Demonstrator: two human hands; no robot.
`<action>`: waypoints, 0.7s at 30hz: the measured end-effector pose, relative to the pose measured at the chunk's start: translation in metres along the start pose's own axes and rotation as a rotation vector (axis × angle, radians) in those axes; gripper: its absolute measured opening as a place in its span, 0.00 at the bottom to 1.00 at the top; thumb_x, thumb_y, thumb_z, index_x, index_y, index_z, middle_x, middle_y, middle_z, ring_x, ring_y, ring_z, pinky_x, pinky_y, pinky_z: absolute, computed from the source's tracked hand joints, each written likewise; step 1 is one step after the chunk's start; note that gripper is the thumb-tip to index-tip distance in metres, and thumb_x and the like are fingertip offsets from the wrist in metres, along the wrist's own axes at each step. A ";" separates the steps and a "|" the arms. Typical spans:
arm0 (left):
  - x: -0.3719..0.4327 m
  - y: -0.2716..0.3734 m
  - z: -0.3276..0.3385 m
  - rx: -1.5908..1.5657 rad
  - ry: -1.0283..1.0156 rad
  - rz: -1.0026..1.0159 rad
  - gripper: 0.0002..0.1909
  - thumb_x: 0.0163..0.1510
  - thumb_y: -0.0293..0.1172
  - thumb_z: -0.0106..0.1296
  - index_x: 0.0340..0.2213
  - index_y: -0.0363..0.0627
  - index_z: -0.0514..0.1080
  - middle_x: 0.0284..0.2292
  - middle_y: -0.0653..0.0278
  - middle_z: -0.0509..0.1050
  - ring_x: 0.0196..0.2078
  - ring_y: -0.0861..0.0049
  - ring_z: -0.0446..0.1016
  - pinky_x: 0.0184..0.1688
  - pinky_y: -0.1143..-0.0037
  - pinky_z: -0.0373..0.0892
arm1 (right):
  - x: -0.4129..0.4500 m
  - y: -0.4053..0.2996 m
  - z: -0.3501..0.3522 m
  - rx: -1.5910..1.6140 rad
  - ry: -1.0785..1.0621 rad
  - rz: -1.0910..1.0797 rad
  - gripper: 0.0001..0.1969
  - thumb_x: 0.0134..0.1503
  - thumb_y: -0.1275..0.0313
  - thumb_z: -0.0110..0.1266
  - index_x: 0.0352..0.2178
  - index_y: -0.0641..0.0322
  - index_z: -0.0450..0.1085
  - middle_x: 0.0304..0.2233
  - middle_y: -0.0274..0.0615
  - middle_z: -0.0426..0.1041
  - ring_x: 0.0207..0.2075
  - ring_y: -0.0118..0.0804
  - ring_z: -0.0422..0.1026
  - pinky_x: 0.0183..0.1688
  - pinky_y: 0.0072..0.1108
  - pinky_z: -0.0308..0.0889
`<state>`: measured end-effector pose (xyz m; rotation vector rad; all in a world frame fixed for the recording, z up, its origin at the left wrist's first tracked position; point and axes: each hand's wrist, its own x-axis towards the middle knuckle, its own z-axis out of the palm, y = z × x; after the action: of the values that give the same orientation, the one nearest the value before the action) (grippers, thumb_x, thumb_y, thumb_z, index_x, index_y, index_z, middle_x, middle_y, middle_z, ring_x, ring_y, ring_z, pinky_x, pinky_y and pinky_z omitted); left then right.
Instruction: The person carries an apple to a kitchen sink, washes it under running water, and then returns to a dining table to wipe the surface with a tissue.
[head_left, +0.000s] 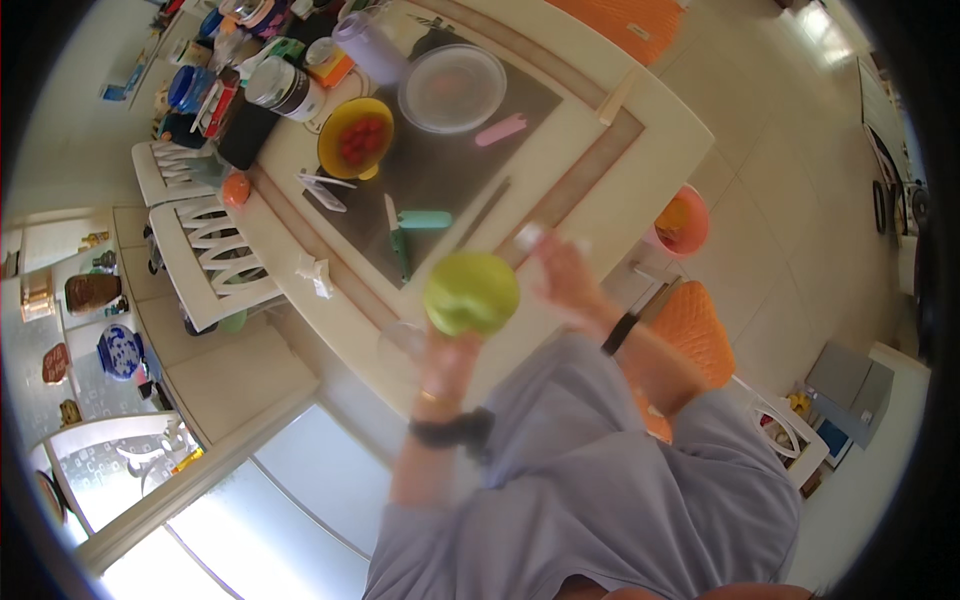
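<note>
My left hand (453, 346) holds a large green round fruit (471, 293) over the near edge of the table; the fruit hides most of the fingers. My right hand (564, 276) is to the right of it, blurred, with a small white thing (529, 237) at its fingertips that looks like tissue. Beyond them a grey mat (442, 180) bears a teal sheath (424, 219), a knife with a green handle (400, 251), a dark knife-like strip (484, 212), a pink sheath (501, 130), a clear round plate (453, 88) and a white peeler-like tool (322, 192). A yellow bowl (334, 135) holds small red fruits (363, 140).
Jars (283, 88), a lilac bottle (369, 46) and boxes crowd the far left of the table. Crumpled tissue (315, 274) lies at the left edge. A pink bin (697, 222) stands beyond the right edge, near an orange-cushioned chair (694, 330). White chairs (214, 259) stand at left.
</note>
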<state>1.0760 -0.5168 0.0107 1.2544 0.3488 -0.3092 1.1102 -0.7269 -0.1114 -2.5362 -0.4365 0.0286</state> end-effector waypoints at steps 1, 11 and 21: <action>0.001 -0.001 0.008 0.006 -0.009 -0.007 0.26 0.46 0.23 0.44 0.49 0.39 0.56 0.40 0.62 0.67 0.40 0.77 0.67 0.40 0.79 0.65 | -0.011 -0.028 0.003 0.014 -0.051 -0.057 0.35 0.39 0.65 0.55 0.49 0.68 0.55 0.50 0.52 0.57 0.52 0.49 0.56 0.53 0.35 0.52; 0.012 -0.028 0.019 0.628 0.154 0.394 0.41 0.36 0.28 0.61 0.50 0.42 0.49 0.46 0.55 0.59 0.48 0.67 0.61 0.48 0.69 0.62 | -0.010 0.068 -0.070 -0.124 -0.159 0.131 0.30 0.51 0.64 0.44 0.53 0.66 0.49 0.54 0.49 0.54 0.55 0.47 0.53 0.56 0.33 0.48; 0.007 -0.017 0.028 0.953 0.264 0.629 0.47 0.29 0.30 0.66 0.49 0.39 0.49 0.42 0.52 0.60 0.44 0.63 0.62 0.44 0.68 0.61 | -0.029 -0.033 0.000 0.071 -0.247 -0.105 0.32 0.48 0.60 0.46 0.52 0.69 0.52 0.54 0.50 0.52 0.57 0.43 0.50 0.59 0.31 0.43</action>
<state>1.0781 -0.5490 0.0006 2.2693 -0.0116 0.2850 1.0730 -0.7094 -0.0957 -2.4445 -0.6528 0.3145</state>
